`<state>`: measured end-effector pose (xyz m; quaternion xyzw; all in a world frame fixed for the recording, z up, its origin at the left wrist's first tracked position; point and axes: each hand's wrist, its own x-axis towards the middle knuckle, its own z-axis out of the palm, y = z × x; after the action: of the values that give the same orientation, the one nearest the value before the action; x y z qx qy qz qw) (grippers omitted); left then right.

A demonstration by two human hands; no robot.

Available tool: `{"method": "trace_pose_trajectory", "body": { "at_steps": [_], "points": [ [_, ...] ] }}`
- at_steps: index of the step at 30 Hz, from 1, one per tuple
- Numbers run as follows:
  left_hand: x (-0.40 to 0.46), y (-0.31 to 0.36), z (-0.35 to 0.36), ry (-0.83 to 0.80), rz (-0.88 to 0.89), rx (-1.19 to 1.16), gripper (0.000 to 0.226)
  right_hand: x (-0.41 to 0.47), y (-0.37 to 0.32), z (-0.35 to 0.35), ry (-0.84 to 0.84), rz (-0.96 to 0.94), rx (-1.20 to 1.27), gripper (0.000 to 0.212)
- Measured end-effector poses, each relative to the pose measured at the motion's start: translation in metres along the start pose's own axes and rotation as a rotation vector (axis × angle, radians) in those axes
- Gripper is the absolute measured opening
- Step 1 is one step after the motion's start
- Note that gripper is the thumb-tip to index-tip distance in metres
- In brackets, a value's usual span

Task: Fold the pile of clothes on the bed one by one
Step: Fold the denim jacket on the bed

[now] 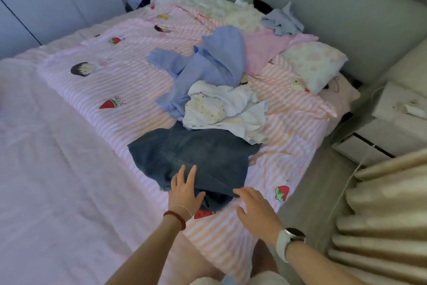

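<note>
A dark denim garment [201, 157] lies spread at the near end of the pile on the pink striped bed [92, 90]. Behind it sit a white spotted garment [226, 109] and a light blue shirt [208, 65]. My left hand [184, 190] lies flat with straight fingers on the denim's near edge. My right hand [254, 208] reaches toward the denim's near right corner, fingers spread and fingertips touching or almost touching the cloth. Neither hand holds anything.
A pink garment [268, 46] and a pale blue-grey one [282, 21] lie farther back near a floral pillow [316, 62]. A white nightstand [392, 118] stands right of the bed, beige curtain folds [388, 215] at lower right. The plain pink sheet [46, 169] fills the left.
</note>
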<state>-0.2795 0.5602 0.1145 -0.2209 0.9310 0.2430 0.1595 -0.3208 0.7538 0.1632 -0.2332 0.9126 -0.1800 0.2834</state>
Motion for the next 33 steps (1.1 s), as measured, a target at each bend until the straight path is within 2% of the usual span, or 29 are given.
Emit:
{"method": "trace_pose_trajectory", "body": {
  "at_steps": [3, 6, 8, 10, 14, 18, 20, 25, 29, 33],
  "points": [
    [0.039, 0.014, 0.007, -0.076, -0.082, 0.081, 0.08, 0.047, 0.02, -0.015, -0.059, -0.098, -0.074, 0.048],
    [0.073, 0.025, 0.006, -0.076, -0.148, 0.247, 0.052, 0.091, 0.041, -0.035, -0.115, -0.194, -0.119, 0.053],
    [0.087, 0.031, 0.0, -0.032, -0.156, 0.271, 0.033, 0.114, 0.051, -0.046, -0.155, -0.26, -0.109, 0.057],
    [0.094, 0.038, -0.011, 0.103, -0.206, 0.128, 0.024, 0.132, 0.056, -0.056, -0.198, -0.36, -0.042, 0.064],
    [0.093, 0.061, -0.052, 0.449, -0.377, -0.458, 0.015, 0.154, 0.045, -0.077, -0.328, -0.494, 0.259, 0.078],
    [0.093, 0.104, -0.111, 0.594, -0.259, -0.624, 0.009, 0.168, 0.008, -0.098, -0.161, -0.537, 0.416, 0.088],
    [0.089, 0.12, -0.14, 0.622, -0.192, -0.655, 0.005, 0.171, -0.011, -0.114, -0.104, -0.564, 0.507, 0.08],
    [0.063, 0.137, -0.221, 0.738, -0.047, -0.742, 0.007, 0.16, -0.055, -0.179, 0.144, -0.704, 0.599, 0.006],
    [0.031, 0.147, -0.287, 0.829, 0.123, -0.718, 0.01, 0.145, -0.095, -0.242, 0.297, -0.812, 0.589, 0.013],
    [-0.011, 0.163, -0.353, 0.993, 0.273, -0.717, 0.017, 0.106, -0.149, -0.318, 0.36, -0.977, 0.639, 0.017]
  ]
}}
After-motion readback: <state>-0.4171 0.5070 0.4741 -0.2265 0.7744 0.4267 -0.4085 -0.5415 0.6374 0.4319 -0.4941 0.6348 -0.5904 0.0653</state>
